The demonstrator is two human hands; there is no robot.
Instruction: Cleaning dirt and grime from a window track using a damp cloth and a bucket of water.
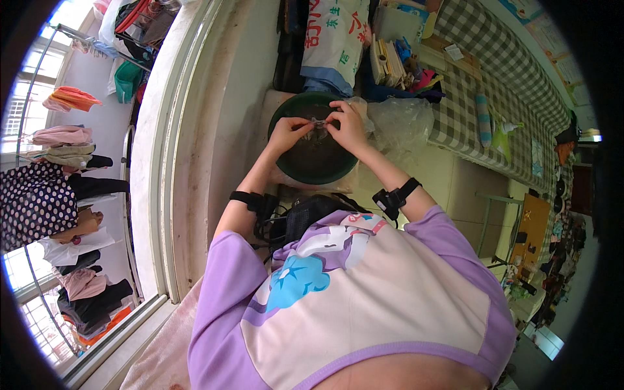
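Note:
Both of my hands meet over a round dark green basin [313,181]. Between them they pinch a small, clear, glossy piece [319,122], too small to identify surely. My left hand [289,133] holds its left end between thumb and forefinger. On its other end are the thumb and forefinger of my right hand [348,126], whose remaining fingers are raised. Inside the basin, under the piece, a few more clear bits [317,138] show faintly against the dark bottom. My fingertips hide part of the piece.
A clear plastic bag [402,122] lies right of the basin. Behind it stand a printed woven sack [334,44] and a box of books [387,61]. A checked sofa [502,112] runs along the right; a white window frame [168,146] along the left. A black bag [312,214] is against my torso.

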